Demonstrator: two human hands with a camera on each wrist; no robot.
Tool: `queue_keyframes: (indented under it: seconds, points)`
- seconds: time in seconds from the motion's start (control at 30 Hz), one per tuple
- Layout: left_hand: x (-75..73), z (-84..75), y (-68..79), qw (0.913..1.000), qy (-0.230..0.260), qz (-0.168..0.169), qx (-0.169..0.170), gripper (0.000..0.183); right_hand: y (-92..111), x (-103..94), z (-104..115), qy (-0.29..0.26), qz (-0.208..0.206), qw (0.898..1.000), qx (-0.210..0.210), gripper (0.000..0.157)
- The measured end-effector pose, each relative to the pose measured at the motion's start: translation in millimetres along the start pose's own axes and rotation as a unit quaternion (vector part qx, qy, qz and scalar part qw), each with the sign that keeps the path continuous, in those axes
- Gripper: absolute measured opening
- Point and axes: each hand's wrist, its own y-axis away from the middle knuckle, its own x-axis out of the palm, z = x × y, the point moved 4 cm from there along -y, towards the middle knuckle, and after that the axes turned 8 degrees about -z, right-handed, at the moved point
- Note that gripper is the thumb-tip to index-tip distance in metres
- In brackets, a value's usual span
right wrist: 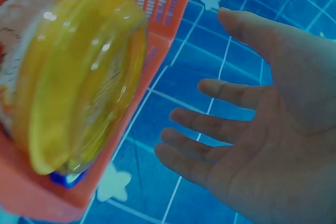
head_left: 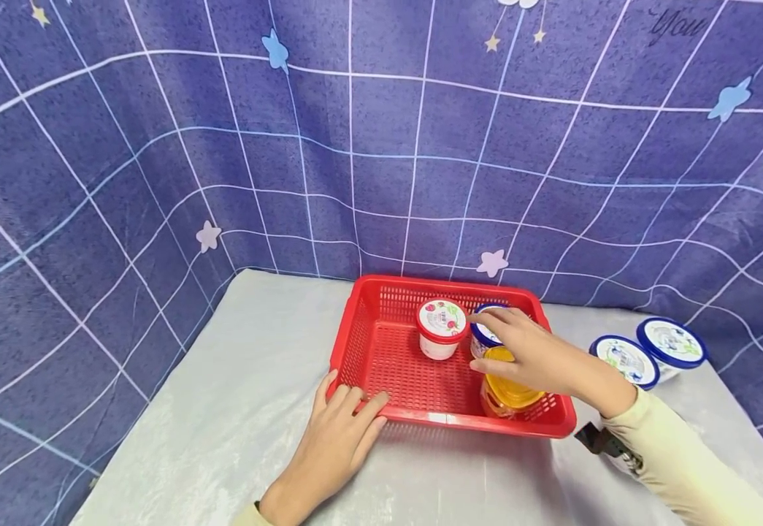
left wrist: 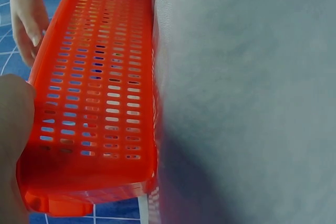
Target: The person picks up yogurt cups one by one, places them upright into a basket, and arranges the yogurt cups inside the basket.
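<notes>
A red plastic basket (head_left: pixel 394 365) with slotted walls stands on the table. My left hand (head_left: pixel 331 442) holds its front left corner, fingers bent over the rim. Inside is a white tub (head_left: pixel 441 332) with a red-rimmed, strawberry-printed lid. Right of it, a blue-lidded tub (head_left: pixel 484 332) is partly covered by my right hand (head_left: pixel 532 354). Yellow-lidded tubs (right wrist: pixel 79 77) lie in the basket's front right corner; whether they are two stacked is unclear. Above them my right hand hovers with spread fingers and an empty palm, apart from the tubs in the right wrist view.
Two more blue-lidded tubs, a nearer one (head_left: pixel 624 361) and a farther one (head_left: pixel 673 342), stand outside the basket on the right. A grey-white cloth (head_left: pixel 236 409) covers the table. Behind rises a blue gridded curtain (head_left: pixel 381 175) with stars.
</notes>
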Motion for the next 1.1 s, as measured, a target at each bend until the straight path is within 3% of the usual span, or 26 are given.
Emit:
queue_keyframes:
  seconds: [0.3, 0.47, 0.9, 1.1]
  points:
    - [3.8, -3.5, -5.4, 0.9999, 0.0, -0.006, -0.013, 0.036, 28.7, -19.1, -21.6, -0.002, -0.013, 0.999, 0.05, 0.07]
    - [4.6, -4.1, -6.2, 0.9996, 0.006, -0.022, -0.015, 0.033, 40.4, -24.5, -24.4, 0.023, -0.041, 0.998, 0.04, 0.067]
    - [5.8, -2.7, -0.1, 0.9999, 0.004, -0.007, -0.011, 0.034, 86.5, -35.9, -35.0, 0.058, -0.142, 0.988, 0.021, 0.063]
    - [6.3, -0.1, 0.2, 0.9999, 0.003, -0.01, -0.002, 0.04, 104.9, -36.1, -44.0, 0.053, -0.159, 0.986, 0.025, 0.063]
